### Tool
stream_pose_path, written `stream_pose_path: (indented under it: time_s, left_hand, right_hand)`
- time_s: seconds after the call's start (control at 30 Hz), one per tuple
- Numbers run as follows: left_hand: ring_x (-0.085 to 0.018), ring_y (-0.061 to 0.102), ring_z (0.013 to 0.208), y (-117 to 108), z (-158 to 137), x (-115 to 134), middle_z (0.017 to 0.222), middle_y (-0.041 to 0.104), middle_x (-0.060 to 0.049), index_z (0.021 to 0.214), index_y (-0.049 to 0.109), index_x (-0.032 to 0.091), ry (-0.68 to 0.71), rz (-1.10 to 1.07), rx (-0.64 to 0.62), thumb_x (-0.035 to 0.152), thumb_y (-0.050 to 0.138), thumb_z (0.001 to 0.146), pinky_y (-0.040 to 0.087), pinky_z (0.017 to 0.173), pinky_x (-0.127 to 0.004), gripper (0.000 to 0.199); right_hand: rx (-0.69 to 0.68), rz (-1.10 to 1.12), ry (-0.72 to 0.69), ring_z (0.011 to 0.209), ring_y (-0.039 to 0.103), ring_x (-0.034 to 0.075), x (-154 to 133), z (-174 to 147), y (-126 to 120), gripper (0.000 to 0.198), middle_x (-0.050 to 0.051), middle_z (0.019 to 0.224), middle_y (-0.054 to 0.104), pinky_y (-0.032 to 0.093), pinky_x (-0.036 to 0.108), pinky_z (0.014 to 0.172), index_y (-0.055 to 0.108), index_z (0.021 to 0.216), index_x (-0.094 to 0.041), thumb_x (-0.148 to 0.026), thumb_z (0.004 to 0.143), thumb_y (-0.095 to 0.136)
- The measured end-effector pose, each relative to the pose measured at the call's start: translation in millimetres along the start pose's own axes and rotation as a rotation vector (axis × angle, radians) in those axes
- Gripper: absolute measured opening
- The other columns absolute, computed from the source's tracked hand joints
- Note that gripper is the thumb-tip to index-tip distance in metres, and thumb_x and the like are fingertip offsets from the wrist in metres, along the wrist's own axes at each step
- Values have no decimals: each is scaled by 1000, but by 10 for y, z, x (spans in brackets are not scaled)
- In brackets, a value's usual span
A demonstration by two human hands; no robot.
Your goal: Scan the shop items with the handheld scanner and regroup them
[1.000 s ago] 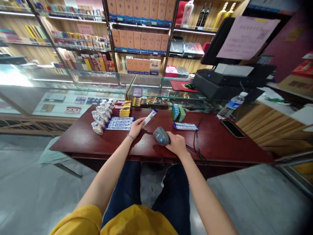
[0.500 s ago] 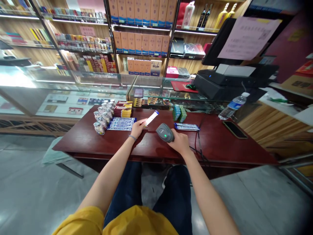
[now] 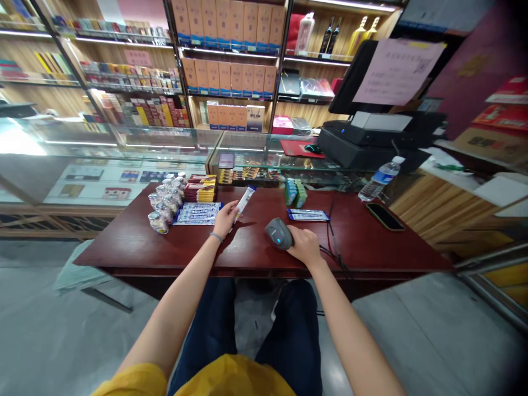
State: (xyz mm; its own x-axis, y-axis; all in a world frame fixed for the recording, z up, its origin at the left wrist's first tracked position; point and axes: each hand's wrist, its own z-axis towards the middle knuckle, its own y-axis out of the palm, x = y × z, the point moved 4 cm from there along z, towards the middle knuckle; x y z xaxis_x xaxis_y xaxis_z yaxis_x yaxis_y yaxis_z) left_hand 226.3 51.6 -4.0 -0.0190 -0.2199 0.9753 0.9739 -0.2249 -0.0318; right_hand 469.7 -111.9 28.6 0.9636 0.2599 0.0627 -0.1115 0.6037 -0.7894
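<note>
Slim packet [image 3: 246, 199] in left hand [image 3: 225, 219]

Gray scanner [image 3: 279, 234] near slanted packet [image 3: 246, 201]

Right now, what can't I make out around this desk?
All in the head view:
Handle of the scanner: wrapped by the right hand.
Lower end of the packet: covered by the left hand.
Writing on the pink paper: too blurred and small to read.
Rest of the yellow shirt: cut off by the bottom edge.
</note>
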Motion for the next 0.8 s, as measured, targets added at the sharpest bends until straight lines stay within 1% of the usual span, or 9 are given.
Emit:
stream_pose_path:
  time_s: [0.13,0.23,0.3,0.4,0.47,0.53,0.6,0.67,0.8]
  left_hand:
    - [-19,69,85,22,3,18,110,68,-12,123,56,14,-10,-98,-45,43,65,80,54,72,-29,53]
    - [-20,70,90,35,-15,40,108,69,-11,113,55,14,-9,-135,-53,41,71,74,54,78,-31,50]
    - [-20,70,86,45,-37,55,104,69,-10,107,51,16,-22,-155,-60,42,71,75,55,76,-31,46]
    - [-17,70,74,72,-70,86,99,70,-8,107,44,19,-45,-168,-102,44,66,79,55,67,-31,44]
    - [-14,67,67,92,-78,112,96,69,-6,108,42,21,-41,-135,-112,46,63,81,54,62,-29,42]
    - [-12,64,66,126,-73,142,94,68,-5,108,43,21,-7,-70,-99,46,60,83,52,63,-26,39]
    - [-11,61,70,203,-60,175,94,67,-4,109,46,22,55,12,-99,46,56,86,50,67,-25,35]
    - [-11,60,75,333,-49,208,97,66,-3,111,49,22,117,96,-114,45,51,89,49,72,-25,32]
    - [-14,59,88,716,-52,300,106,64,-5,117,53,20,227,234,-165,36,42,94,47,88,-31,30]
  right_hand:
    - [39,3,-13,76,63,18,102,-128,-54,37,8,86,71,37,29,69,61,107,-11,-33,79,52]
    - [64,-10,0,76,63,18,168,-199,-143,36,8,85,70,37,30,69,61,107,-11,-32,79,52]
    - [81,-21,8,75,63,18,213,-245,-212,36,7,85,71,38,30,69,60,107,-11,-31,79,52]
    - [116,-43,15,74,63,18,294,-327,-324,35,8,85,71,39,30,68,60,106,-11,-30,78,53]
    - [131,-58,23,73,63,18,363,-392,-401,35,7,85,71,39,30,68,60,107,-12,-30,78,53]
    - [139,-75,42,72,62,18,442,-461,-481,35,7,84,70,40,29,68,60,107,-12,-30,78,53]
    - [143,-95,74,71,62,18,528,-531,-562,34,6,81,69,40,29,68,60,106,-13,-31,77,53]
    - [143,-117,117,70,62,18,616,-601,-638,34,6,77,68,41,29,67,61,105,-14,-32,77,53]
    - [158,-132,156,69,61,18,764,-736,-761,35,5,76,68,41,28,66,61,106,-14,-32,77,54]
